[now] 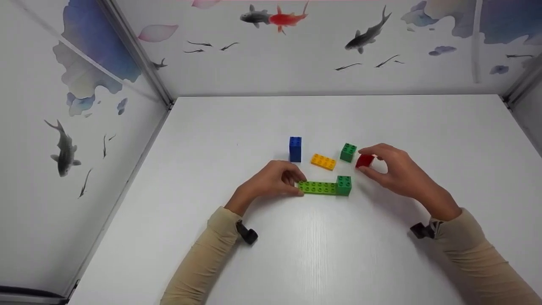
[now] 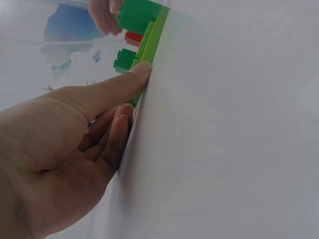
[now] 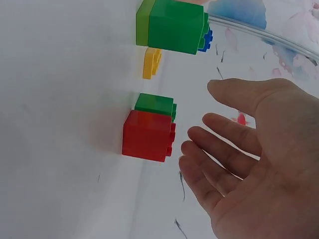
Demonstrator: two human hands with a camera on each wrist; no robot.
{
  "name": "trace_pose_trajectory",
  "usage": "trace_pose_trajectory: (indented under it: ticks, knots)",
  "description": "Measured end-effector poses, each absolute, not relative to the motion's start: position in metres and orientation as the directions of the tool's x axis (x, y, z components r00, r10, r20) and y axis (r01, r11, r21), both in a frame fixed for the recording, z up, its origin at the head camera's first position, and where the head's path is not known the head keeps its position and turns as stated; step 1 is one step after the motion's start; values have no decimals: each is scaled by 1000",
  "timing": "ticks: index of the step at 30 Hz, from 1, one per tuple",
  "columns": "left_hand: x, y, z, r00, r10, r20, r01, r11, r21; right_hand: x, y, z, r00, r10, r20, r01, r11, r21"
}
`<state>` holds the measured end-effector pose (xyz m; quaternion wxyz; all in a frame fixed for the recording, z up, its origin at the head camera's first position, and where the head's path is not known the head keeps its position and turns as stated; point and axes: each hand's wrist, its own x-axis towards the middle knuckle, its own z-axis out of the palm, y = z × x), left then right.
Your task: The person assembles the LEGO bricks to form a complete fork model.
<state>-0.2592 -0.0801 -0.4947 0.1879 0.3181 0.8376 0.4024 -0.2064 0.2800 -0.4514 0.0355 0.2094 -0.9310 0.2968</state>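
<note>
My left hand [image 1: 273,180] pinches the left end of a long lime-green building-block plate [image 1: 317,187] between thumb and fingers. A green block [image 1: 344,185] sits on the plate's right end. In the head view, my right hand [image 1: 394,169] is beside a red block [image 1: 365,161], thumb and fingers spread. The right wrist view shows a gap between those fingertips and the red block [image 3: 147,135], which stands on the table. Close to the red block is another green block [image 1: 348,152]. Part of the plate's left end is hidden by my left fingers.
A flat yellow block [image 1: 323,162] lies behind the plate, and a tall blue block [image 1: 295,149] stands upright farther left. The white table [image 1: 237,123] meets printed walls at its back and left side.
</note>
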Motion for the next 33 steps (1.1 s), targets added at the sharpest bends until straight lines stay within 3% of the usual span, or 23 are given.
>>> trace_pose_trajectory:
  ticks: [15, 33]
  knots:
    - [-261, -81, -495, -723, 688, -60, 381, 470, 796, -212, 291, -461, -925, -376, 51, -342, 768, -541]
    - [-259, -81, -496, -724, 688, -47, 383, 458, 802, -215, 289, -470, -923, -368, 111, -365, 748, -554]
